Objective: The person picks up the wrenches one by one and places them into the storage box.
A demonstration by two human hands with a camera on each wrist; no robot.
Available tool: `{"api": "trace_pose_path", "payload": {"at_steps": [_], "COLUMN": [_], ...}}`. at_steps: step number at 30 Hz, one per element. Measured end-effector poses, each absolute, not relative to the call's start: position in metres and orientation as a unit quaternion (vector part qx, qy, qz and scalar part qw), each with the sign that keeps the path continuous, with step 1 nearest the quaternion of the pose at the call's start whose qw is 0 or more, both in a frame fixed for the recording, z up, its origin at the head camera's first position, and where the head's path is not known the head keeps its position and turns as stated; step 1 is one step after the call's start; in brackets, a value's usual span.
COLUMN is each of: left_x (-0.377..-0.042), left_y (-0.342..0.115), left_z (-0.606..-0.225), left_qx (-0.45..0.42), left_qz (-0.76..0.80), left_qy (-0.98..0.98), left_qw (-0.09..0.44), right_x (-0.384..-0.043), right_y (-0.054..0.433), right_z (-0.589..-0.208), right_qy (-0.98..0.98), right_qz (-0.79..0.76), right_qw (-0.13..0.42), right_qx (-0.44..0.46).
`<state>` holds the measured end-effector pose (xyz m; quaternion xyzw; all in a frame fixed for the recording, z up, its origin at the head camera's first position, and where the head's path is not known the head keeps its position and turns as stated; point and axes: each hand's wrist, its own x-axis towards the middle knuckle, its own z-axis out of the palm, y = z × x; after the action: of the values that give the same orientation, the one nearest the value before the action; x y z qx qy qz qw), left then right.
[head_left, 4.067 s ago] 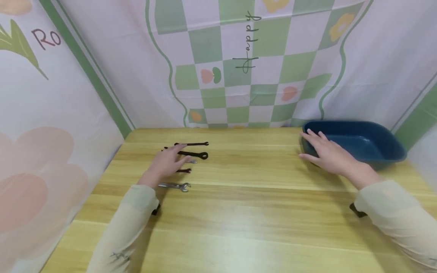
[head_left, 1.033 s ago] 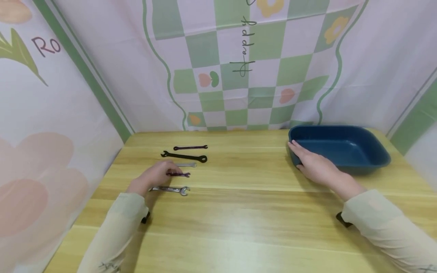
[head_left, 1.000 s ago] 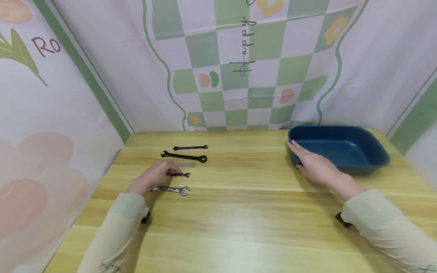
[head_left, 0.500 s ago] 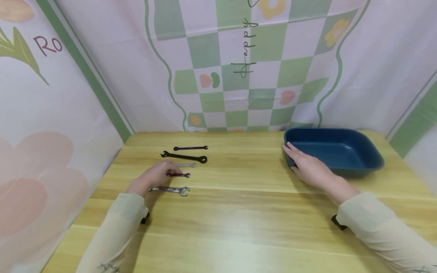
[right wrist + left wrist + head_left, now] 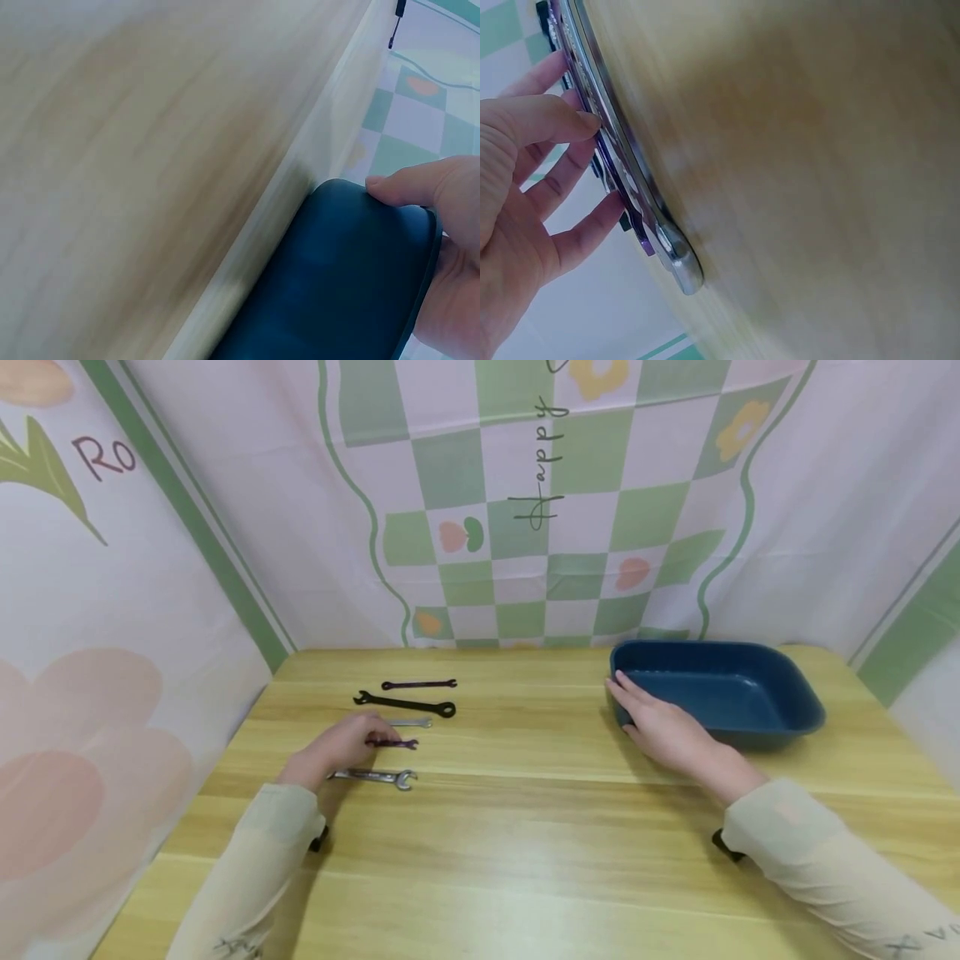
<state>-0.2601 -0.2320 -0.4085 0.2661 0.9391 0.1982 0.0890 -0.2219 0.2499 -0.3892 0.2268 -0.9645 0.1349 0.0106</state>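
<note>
My left hand (image 5: 345,743) pinches a small purple wrench (image 5: 408,744) between thumb and fingertips, low over the table. In the left wrist view the thumb lies on the near side of this purple wrench (image 5: 646,244), close beside a larger silver wrench (image 5: 679,255). My right hand (image 5: 667,735) grips the left end of a dark blue plastic basin (image 5: 727,693), which holds nothing. The right wrist view has the thumb on the outer wall of the basin (image 5: 322,277) and the fingers over its rim.
Behind the left hand lie a small silver wrench (image 5: 412,722), a black wrench (image 5: 405,702) and a second purple wrench (image 5: 418,684). The wooden table (image 5: 525,827) ends at a printed curtain (image 5: 517,527) at the back and another on the left.
My right hand has drawn the basin leftward along the table, after touching its left end earlier. The left hand came down from above the wrenches onto the purple one and has stayed there.
</note>
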Motion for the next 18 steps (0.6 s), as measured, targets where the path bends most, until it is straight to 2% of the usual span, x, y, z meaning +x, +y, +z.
{"api": "trace_pose_path", "payload": {"at_steps": [18], "left_x": [-0.262], "left_y": [-0.235], "left_z": [-0.41], "left_qx": [0.316], "left_qz": [0.182], "left_qy": [0.929], "left_qw": [0.065], "right_x": [-0.221], "right_y": [0.229], "right_z": [-0.389], "right_qy": [-0.962], "right_qz": [0.14], "right_qw": [0.019], "right_qx": [0.233]}}
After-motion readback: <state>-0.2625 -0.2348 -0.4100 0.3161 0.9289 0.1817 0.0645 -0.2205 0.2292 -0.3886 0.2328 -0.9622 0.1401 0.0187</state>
